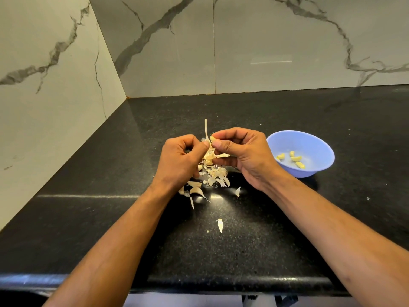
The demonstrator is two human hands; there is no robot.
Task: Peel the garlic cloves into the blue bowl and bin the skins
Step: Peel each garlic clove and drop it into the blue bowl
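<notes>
peeling is in hand: left hand [180, 159] and right hand [241, 151] both pinch one garlic clove [212, 138] above the skins [212, 176] mid-desk. next, strip it and drop it right into the blue bowl [318, 142].

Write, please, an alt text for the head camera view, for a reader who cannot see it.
Both hands, left hand and right hand, pinch a garlic clove above a pile of garlic skins on a black countertop. To the right, a blue bowl holds a few peeled cloves.
</notes>
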